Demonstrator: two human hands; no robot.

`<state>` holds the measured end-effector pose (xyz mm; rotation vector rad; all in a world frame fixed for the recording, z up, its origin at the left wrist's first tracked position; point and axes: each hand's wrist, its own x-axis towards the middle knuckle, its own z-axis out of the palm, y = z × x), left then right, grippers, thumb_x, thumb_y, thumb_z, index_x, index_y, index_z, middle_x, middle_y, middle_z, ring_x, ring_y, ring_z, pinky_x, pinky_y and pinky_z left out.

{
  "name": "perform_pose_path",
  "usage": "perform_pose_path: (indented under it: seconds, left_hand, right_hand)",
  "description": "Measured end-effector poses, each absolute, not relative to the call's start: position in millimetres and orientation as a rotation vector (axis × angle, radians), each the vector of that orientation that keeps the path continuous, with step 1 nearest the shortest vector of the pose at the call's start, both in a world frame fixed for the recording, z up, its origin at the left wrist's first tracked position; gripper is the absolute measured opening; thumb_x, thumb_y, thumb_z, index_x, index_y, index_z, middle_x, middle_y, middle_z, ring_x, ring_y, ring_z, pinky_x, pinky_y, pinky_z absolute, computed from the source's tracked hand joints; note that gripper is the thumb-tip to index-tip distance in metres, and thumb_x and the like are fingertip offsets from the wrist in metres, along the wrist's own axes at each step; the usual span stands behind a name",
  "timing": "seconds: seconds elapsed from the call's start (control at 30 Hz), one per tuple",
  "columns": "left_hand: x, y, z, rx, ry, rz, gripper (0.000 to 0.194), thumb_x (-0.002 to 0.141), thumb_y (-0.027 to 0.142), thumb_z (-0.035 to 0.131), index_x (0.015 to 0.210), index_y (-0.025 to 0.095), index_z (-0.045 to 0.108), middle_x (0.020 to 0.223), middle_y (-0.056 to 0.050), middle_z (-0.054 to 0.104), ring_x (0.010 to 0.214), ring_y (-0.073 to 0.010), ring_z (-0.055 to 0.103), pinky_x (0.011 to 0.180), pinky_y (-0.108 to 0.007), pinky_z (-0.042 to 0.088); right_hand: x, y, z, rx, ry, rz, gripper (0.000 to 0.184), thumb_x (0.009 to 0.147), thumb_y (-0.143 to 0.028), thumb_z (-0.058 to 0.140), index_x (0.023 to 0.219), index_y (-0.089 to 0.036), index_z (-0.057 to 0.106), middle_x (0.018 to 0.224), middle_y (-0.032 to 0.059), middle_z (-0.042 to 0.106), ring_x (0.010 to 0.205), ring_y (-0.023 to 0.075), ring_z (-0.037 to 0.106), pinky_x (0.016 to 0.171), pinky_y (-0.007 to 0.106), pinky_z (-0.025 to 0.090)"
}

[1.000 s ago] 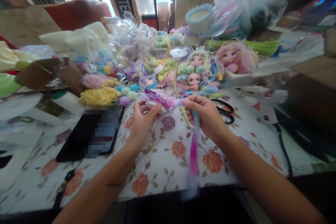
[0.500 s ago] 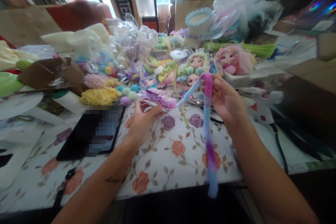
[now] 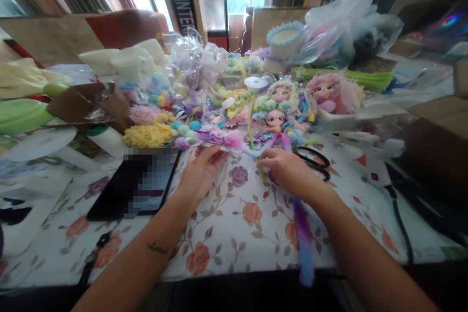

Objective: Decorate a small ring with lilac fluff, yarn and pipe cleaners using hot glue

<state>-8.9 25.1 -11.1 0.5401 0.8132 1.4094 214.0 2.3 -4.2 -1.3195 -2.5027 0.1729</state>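
Note:
My left hand [image 3: 204,168] is closed at the near edge of a bundle of fuzzy purple-pink cord [image 3: 230,139], which seems to be wound on something flat and shiny. From the bundle a pastel blue, pink and purple length of the cord [image 3: 302,234] makes a loop, passes behind my right hand, and hangs over the table's front edge. My right hand [image 3: 285,168] is low over the table, fingers curled down beside the cord and a thin yellow-green strip [image 3: 250,119]. What its fingertips pinch is hidden.
Scissors [image 3: 314,161] with black handles lie right of my right hand. Farther right stands a white glue gun [image 3: 376,156] with its cable. A tablet [image 3: 109,190] is at left. Doll heads [image 3: 275,119], pompoms [image 3: 185,129], yellow yarn [image 3: 149,135] and plastic bags [image 3: 183,53] crowd the back.
My right hand has come down and left from its raised place with the cord, to the tabletop near the bundle. The cord's loop has dropped. My left hand stays at the bundle.

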Motion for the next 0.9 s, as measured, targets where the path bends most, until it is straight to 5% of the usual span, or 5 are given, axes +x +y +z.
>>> perform_pose_path:
  seconds: [0.3, 0.43, 0.6, 0.77, 0.9]
  left_hand:
    - [-7, 24, -11, 0.607, 0.724, 1.376, 0.033, 0.068, 0.004, 0.08, 0.084, 0.018, 0.055, 0.079, 0.005, 0.069, 0.078, -0.0118, 0.068, 0.092, -0.04, 0.058]
    - [-7, 24, -12, 0.637, 0.767, 1.398, 0.037, 0.068, 0.003, 0.08, 0.09, 0.019, 0.055, 0.085, 0.004, 0.068, 0.081, -0.0116, 0.067, 0.091, -0.039, 0.058]
    - [-7, 23, -15, 0.659, 0.796, 1.417, 0.041, 0.064, 0.003, 0.082, 0.089, 0.019, 0.053, 0.079, 0.005, 0.064, 0.079, -0.012, 0.066, 0.093, -0.042, 0.057]
    - [-7, 25, -14, 0.585, 0.805, 1.466, 0.042, 0.065, 0.001, 0.079, 0.088, 0.02, 0.05, 0.077, 0.006, 0.064, 0.076, -0.0115, 0.066, 0.089, -0.04, 0.059]
    - [-9, 29, -13, 0.534, 0.805, 1.522, 0.039, 0.069, -0.001, 0.074, 0.084, 0.021, 0.045, 0.072, 0.005, 0.064, 0.074, -0.0114, 0.067, 0.086, -0.037, 0.06]
  right_hand:
    - [207, -4, -5, -1.17, -2.653, 0.06, 0.02, 0.089, -0.002, 0.054, 0.088, -0.017, 0.067, 0.101, 0.0092, 0.07, 0.09, 0.0208, 0.063, 0.071, 0.03, 0.046]
    - [211, -10, 0, -0.971, -2.219, 0.356, 0.015, 0.097, -0.013, 0.05, 0.098, -0.021, 0.063, 0.102, 0.0059, 0.073, 0.093, 0.0175, 0.067, 0.079, 0.03, 0.053]
    - [220, -10, 22, -0.757, -1.395, 0.616, 0.008, 0.092, -0.017, 0.062, 0.098, -0.021, 0.062, 0.099, 0.0049, 0.075, 0.081, 0.0159, 0.072, 0.064, 0.028, 0.06]
    - [249, 4, 53, -0.628, -0.868, 0.539, 0.017, 0.081, -0.003, 0.057, 0.081, -0.017, 0.066, 0.072, 0.0015, 0.075, 0.055, 0.0105, 0.067, 0.045, 0.019, 0.049]
    - [280, 4, 75, -0.605, -0.756, 0.539, 0.03, 0.083, -0.001, 0.049, 0.064, -0.021, 0.061, 0.065, -0.0027, 0.072, 0.054, 0.007, 0.065, 0.046, 0.018, 0.042]
